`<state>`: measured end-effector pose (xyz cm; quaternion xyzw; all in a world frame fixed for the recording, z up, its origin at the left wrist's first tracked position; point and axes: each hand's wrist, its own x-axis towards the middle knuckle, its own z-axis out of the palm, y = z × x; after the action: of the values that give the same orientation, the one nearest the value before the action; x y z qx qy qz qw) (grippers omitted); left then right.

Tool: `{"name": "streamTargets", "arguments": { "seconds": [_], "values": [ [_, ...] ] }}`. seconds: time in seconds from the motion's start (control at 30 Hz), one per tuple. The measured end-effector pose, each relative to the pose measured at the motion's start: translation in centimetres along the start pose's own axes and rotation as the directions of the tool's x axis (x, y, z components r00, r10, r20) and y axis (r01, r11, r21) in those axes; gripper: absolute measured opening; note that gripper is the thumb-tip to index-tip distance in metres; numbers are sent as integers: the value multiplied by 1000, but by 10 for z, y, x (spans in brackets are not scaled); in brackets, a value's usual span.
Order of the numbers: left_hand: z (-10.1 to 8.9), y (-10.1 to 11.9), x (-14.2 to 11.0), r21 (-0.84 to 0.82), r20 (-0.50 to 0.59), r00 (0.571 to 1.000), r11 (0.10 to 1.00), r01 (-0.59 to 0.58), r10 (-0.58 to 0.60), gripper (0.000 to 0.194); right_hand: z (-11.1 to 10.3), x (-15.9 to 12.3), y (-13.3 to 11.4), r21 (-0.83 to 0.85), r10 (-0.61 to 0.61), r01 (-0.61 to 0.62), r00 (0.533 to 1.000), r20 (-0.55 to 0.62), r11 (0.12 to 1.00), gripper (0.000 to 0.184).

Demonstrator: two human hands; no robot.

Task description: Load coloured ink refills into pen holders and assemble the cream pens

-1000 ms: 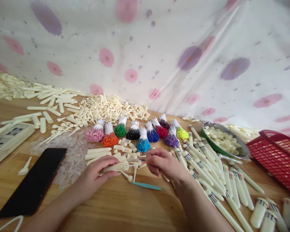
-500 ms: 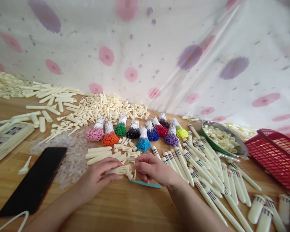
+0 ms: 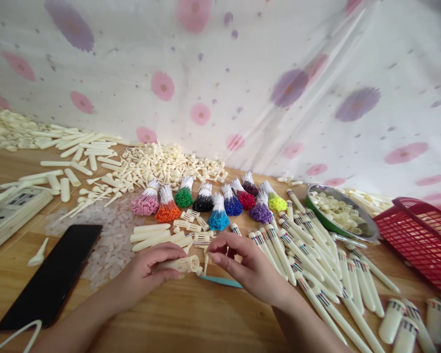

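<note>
My left hand (image 3: 152, 269) is wrapped round a cream slotted pen barrel (image 3: 185, 264), its round open end facing right. Just right of that opening is my right hand (image 3: 238, 260), thumb and forefinger pinched together; what they hold, if anything, is too small to make out. A thin cream stick-like part (image 3: 206, 263) shows below those fingertips. Under the hands a light blue strip (image 3: 220, 281) lies on the table. Behind them stand bundles of colour-tipped pen refills, among them a light blue bundle (image 3: 218, 215) and an orange bundle (image 3: 167, 208). Cream tubes (image 3: 150, 235) lie behind my left hand.
Many multicolour pens (image 3: 308, 250) cover the right side. Beyond them are a metal bowl (image 3: 371, 230) of cream rings and a red basket (image 3: 419, 240). At left lie a black phone (image 3: 51, 274), clear plastic pieces (image 3: 110, 245) and a power strip (image 3: 18, 215). Loose cream parts (image 3: 158, 164) are heaped behind.
The barrel in my left hand has turned so its open end shows more toward me. My right hand has shifted slightly right and rolled, with its thumb now in view.
</note>
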<state>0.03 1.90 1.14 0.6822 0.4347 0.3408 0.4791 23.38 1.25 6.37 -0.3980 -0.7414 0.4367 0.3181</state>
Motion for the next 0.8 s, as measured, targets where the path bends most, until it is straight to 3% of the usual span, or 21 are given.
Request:
{"name": "streamTargets", "arguments": {
  "seconds": [0.13, 0.33, 0.43, 0.8],
  "values": [
    [-4, 1, 0, -100, 84, 996, 995, -20, 29, 22, 6, -6, -9, -206, -257, 249, 966, -14, 946, 13],
    [-6, 1, 1, -122, 117, 989, 989, -79, 93, 23, 15, -11, -21, -490, -471, 425, 881, 34, 761, 20],
    [-5, 0, 0, -128, 145, 986, 990, -64, 82, 27, 15, -10, -22, -544, -497, 451, 865, 71, 708, 21],
    [0, -3, 0, -142, 119, 992, 989, 45, -28, 23, 17, -7, -22, -603, -496, 459, 860, 120, 652, 21]
  ]
}}
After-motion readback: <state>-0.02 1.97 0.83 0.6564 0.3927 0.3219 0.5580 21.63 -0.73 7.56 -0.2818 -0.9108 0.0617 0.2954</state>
